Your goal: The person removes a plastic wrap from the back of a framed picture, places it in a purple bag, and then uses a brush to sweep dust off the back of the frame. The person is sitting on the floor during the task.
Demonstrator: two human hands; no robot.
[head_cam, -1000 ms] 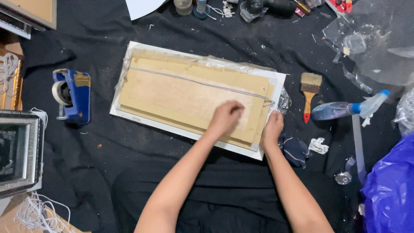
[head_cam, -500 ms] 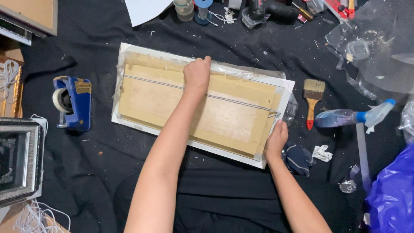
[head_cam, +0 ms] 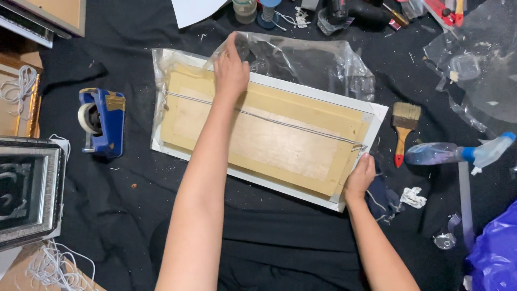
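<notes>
The framed panel (head_cam: 269, 134) lay face-down on the black cloth (head_cam: 107, 205). The left hand (head_cam: 231, 67) pinched the clear plastic wrap (head_cam: 307, 59) at its far edge — the right hand (head_cam: 361, 175) gripped the near corner, steadying it.

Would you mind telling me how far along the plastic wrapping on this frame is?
Done: the plastic sleeve covers the frame's left end. In hand: the left hand pulls plastic at the far edge while the right hand steadies the near right corner. Left: the right end lies bare.
</notes>
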